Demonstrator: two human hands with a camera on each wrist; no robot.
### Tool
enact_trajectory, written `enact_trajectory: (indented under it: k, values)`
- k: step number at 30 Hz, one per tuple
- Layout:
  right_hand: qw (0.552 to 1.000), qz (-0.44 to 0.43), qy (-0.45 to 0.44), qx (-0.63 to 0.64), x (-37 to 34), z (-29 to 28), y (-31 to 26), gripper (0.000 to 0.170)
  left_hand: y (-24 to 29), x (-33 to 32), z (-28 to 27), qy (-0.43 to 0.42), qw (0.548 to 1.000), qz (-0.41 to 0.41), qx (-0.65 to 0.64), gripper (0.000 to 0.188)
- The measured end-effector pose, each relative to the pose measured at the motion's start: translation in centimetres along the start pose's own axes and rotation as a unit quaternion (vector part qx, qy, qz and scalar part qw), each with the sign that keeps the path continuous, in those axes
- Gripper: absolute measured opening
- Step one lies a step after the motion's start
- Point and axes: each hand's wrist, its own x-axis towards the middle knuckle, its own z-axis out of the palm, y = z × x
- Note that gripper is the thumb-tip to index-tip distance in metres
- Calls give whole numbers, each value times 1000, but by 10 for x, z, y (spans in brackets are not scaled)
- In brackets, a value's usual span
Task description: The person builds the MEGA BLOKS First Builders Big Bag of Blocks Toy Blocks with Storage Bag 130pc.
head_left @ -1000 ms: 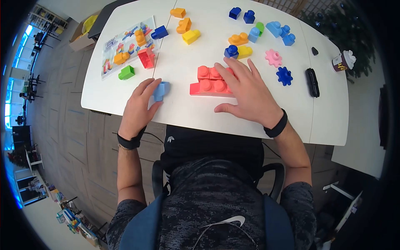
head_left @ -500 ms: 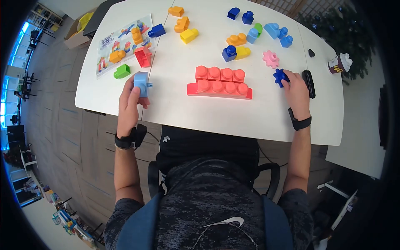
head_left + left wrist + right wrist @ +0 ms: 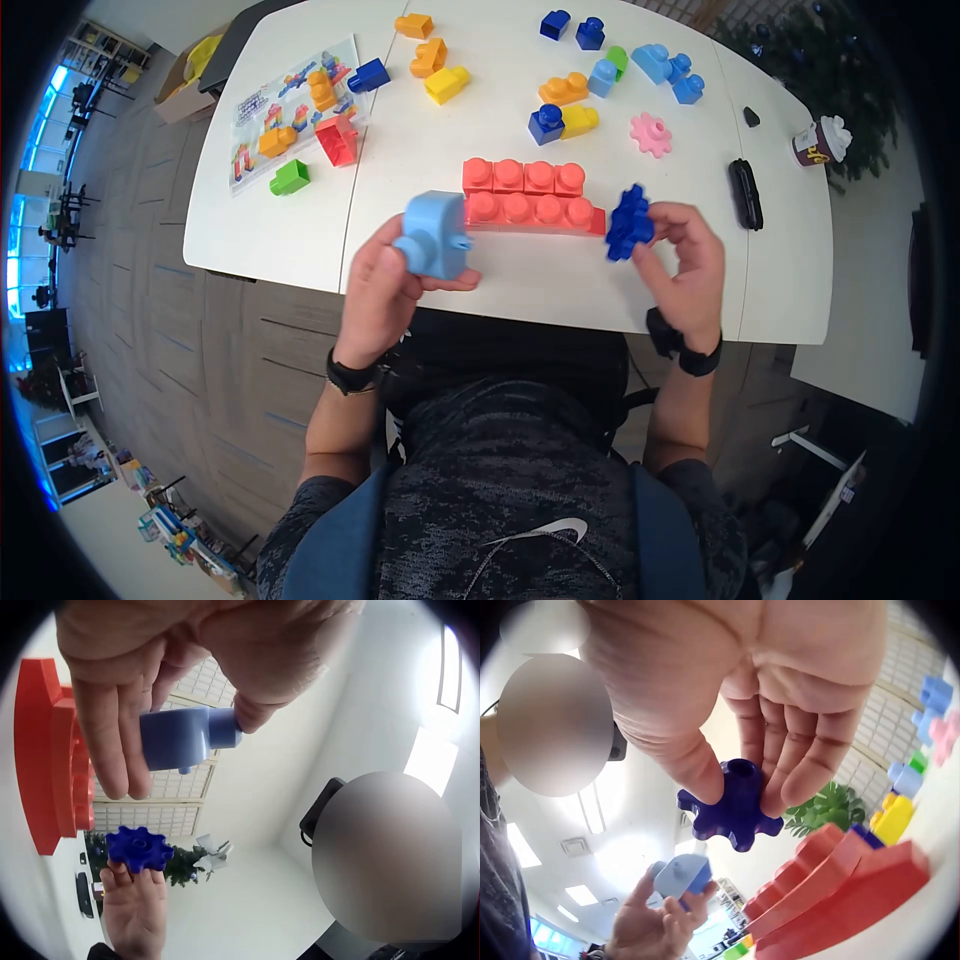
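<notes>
Two hands are raised at the near side of the white counter (image 3: 300,228), each holding one toy piece. The left hand (image 3: 380,295) is partly open, its thumb on the round stud of a light blue block (image 3: 436,235) and its fingers on the opposite side; a small peg sticks out from the block. The right hand (image 3: 690,275) pinches a dark blue gear (image 3: 630,225) between thumb and fingers, opened only as far as the piece needs. Block and gear are well apart, with a red block assembly (image 3: 525,205) on the counter behind and between them, showing two rows of round studs.

Beyond the right hand lie a pink gear (image 3: 651,135) and a black case (image 3: 745,194). To the left, a green block (image 3: 290,178) rests near a red block (image 3: 336,142) and a printed sheet (image 3: 250,115).
</notes>
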Motion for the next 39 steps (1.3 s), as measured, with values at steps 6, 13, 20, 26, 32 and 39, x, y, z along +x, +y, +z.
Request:
enact_trajectory:
  k: [6,13,20,26,32,39]
  values:
    - [992,11,-56,113,-15,38,-3,38,-16,11,23,-54,996,-72,23,88]
    - [984,20,-85,154,-23,48,-3,39,-29,16,39,-75,996,-54,-5,68]
    - [984,21,-88,155,-24,49,-1,38,-34,16,42,-61,998,-33,11,71]
    - [996,-46,-31,-68,-14,23,3,38,-27,13,17,33,980,33,195,80]
    - [964,24,23,-263,-2,-34,13,32,16,16,-37,160,802,20,575,69]
    - [921,0,-61,-386,37,-53,38,29,15,24,-55,174,653,40,736,74]
